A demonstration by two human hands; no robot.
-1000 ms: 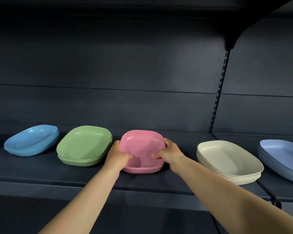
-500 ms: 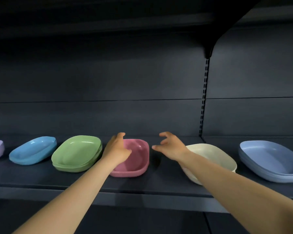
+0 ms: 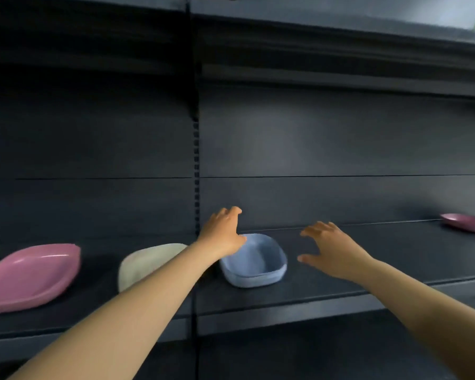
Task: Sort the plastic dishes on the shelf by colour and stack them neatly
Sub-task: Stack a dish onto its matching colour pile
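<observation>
Nothing was gripped: both hands, left point(image 3: 222, 235) and right point(image 3: 330, 249), were held spread either side of the blue dish point(image 3: 254, 261); bare shelf point(image 3: 395, 259) lay rightward; the cream dish point(image 3: 145, 263) was partly hidden

Both bare forearms reach forward and up from the lower corners of the view. The left hand point(image 3: 223, 233) is raised with its fingers loosely curled (holding nothing). The right hand point(image 3: 330, 249) is spread palm-down, fingers splayed and thumb stretched toward the left, also holding nothing.

Blue dishes point(image 3: 254, 263), cream dishes point(image 3: 145, 263), pink dishes point(image 3: 30, 275) apart on shelf point(image 3: 340, 272)
</observation>
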